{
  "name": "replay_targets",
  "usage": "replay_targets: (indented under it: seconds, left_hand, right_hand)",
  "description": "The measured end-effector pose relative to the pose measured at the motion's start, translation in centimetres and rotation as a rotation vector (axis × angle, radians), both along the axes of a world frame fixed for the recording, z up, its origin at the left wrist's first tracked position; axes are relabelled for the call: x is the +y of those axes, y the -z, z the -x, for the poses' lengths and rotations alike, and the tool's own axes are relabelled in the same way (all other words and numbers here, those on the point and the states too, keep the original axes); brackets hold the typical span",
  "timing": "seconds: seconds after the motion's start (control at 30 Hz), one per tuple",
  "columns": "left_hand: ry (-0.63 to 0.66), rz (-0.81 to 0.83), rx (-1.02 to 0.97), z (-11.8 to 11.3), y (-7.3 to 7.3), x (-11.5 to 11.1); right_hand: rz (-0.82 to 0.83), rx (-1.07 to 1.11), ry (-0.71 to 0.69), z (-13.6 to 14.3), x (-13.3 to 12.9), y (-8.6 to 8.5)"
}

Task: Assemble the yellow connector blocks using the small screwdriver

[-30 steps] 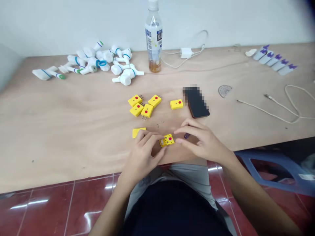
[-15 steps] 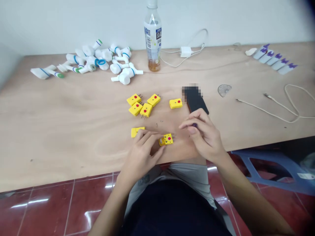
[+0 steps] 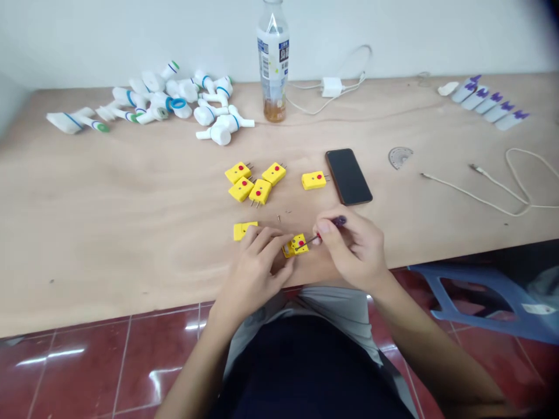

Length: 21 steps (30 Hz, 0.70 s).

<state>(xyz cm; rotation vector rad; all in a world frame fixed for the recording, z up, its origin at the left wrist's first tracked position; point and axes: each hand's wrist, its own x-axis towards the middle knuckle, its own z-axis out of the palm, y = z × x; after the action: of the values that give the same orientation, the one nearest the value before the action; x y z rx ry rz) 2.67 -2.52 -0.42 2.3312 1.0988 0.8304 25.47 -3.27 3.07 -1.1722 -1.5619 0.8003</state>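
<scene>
My left hand (image 3: 259,262) is closed on an opened yellow two-pin plug (image 3: 301,245), its thumb and fingertips at the plug's left end. In my right hand (image 3: 356,250) is a small screwdriver (image 3: 339,221) with a dark handle. Its thin shaft slants down to the left, and the tip reaches the inside of the plug near the red dot. Partly behind my left fingers lies a yellow cover piece (image 3: 244,230). Just beyond the plug are tiny screws (image 3: 278,218) on the table.
Several yellow plugs (image 3: 260,191) sit beyond my hands, with another yellow plug (image 3: 314,180) beside a phone (image 3: 349,177). Farther back are white plastic fittings (image 3: 220,132), a bottle (image 3: 273,70) and a charger (image 3: 331,87). To the right lie a protractor (image 3: 399,157), a cable (image 3: 498,203) and purple-topped containers (image 3: 487,105).
My right hand has moved left and turned, bringing the screwdriver's tip to the opened plug. My left hand stays at the plug.
</scene>
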Motion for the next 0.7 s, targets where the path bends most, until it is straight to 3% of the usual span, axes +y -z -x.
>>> replay_targets:
  seconds: [0.23, 0.37, 0.53, 0.63, 0.7]
  left_hand:
    - [0.004, -0.017, 0.002, 0.0, 0.1, 0.0]
    - [0.017, -0.02, 0.017, -0.1, 0.0, 0.0]
    - [0.035, -0.046, 0.021, -0.2, 0.0, 0.2]
    - [0.027, -0.05, 0.035, -0.3, 0.1, 0.2]
    - [0.028, -0.055, 0.045, -0.3, 0.2, 0.2]
  right_hand:
    - [-0.037, -0.083, -0.085, -0.4, 0.1, -0.6]
    - [0.045, -0.275, -0.192, -1.3, 1.1, -3.4]
    - [0.095, -0.756, -0.367, -1.3, 3.5, -7.9]
    - [0.055, -0.855, -0.6, -0.8, 4.3, -9.3]
    - [0.02, -0.905, -0.68, -0.5, 4.4, -9.7]
